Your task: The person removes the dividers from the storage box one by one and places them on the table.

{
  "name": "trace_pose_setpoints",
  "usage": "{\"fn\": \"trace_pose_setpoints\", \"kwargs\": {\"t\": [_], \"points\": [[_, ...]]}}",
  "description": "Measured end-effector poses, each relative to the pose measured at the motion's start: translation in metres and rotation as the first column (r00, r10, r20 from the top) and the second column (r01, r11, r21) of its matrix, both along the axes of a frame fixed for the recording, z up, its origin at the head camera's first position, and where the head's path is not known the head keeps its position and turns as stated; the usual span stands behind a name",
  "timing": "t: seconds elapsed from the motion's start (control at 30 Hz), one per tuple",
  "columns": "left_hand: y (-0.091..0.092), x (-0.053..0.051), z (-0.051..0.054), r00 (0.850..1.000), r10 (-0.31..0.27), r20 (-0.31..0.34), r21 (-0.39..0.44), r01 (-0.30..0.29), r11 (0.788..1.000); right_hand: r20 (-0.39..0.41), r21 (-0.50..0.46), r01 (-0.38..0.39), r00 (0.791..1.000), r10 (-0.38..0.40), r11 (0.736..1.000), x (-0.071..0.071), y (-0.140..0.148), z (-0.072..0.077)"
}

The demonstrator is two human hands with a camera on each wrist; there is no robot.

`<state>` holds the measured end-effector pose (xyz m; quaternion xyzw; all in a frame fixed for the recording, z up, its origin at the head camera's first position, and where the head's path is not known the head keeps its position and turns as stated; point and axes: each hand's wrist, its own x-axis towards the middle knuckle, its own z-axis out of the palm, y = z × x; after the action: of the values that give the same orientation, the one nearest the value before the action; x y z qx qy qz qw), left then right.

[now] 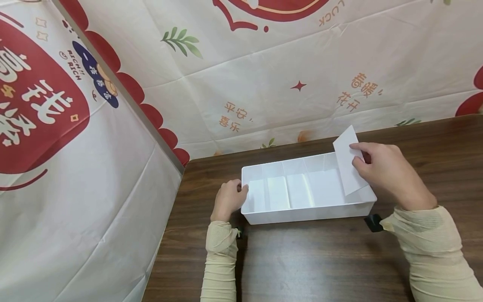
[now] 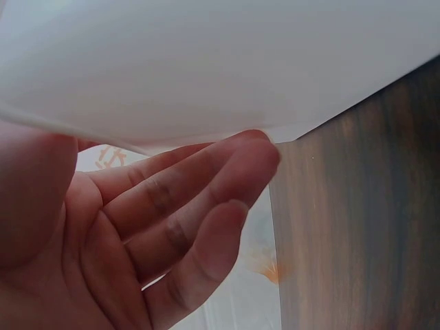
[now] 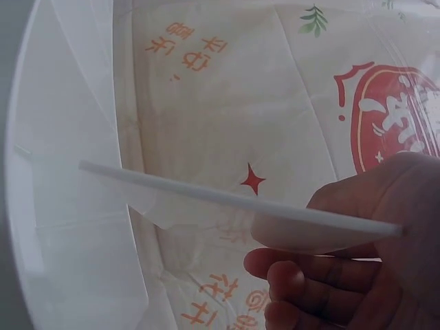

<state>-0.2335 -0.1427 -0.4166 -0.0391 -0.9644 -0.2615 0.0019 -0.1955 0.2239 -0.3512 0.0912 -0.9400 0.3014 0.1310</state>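
Note:
A long white plastic box point(image 1: 309, 212), open at the top, lies on the dark wooden table. Faint lines cross its inside; whether they are ridges or dividers I cannot tell. My left hand point(image 1: 228, 199) grips its left end, thumb at the rim; in the left wrist view, the fingers of that hand point(image 2: 185, 220) lie against the outside of the box wall point(image 2: 206, 75). Between thumb and fingers my right hand point(image 1: 388, 170) pinches a thin white panel point(image 1: 347, 163), tilted over the box's right end. The right wrist view shows the panel point(image 3: 206, 196) nearly edge-on.
Behind the wooden table point(image 1: 302, 260) hangs a white printed cloth point(image 1: 264, 75) with red and green motifs. Another printed cloth point(image 1: 94, 176) covers the left side, up to the table's left edge. A small black device point(image 1: 373, 223) sits at the right wrist.

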Motion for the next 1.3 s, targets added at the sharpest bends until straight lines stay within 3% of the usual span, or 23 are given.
{"fn": "trace_pose_setpoints", "kwargs": {"t": [0.4, 0.8, 1.3], "points": [[0.003, -0.003, -0.002, 1.0, 0.008, 0.008, 0.009, -0.008, 1.0, -0.003, -0.029, 0.045, 0.999, -0.046, 0.999, -0.001, 0.019, 0.005], [-0.003, -0.001, -0.002, 0.999, 0.024, 0.026, 0.027, -0.024, 0.999, -0.017, -0.034, 0.054, 0.998, -0.055, 0.998, -0.013, 0.037, -0.005], [0.0, -0.003, -0.002, 1.0, 0.011, 0.026, 0.052, -0.012, 0.999, -0.005, 0.049, 0.145, 0.989, -0.145, 0.988, -0.021, 0.084, -0.009]]}}
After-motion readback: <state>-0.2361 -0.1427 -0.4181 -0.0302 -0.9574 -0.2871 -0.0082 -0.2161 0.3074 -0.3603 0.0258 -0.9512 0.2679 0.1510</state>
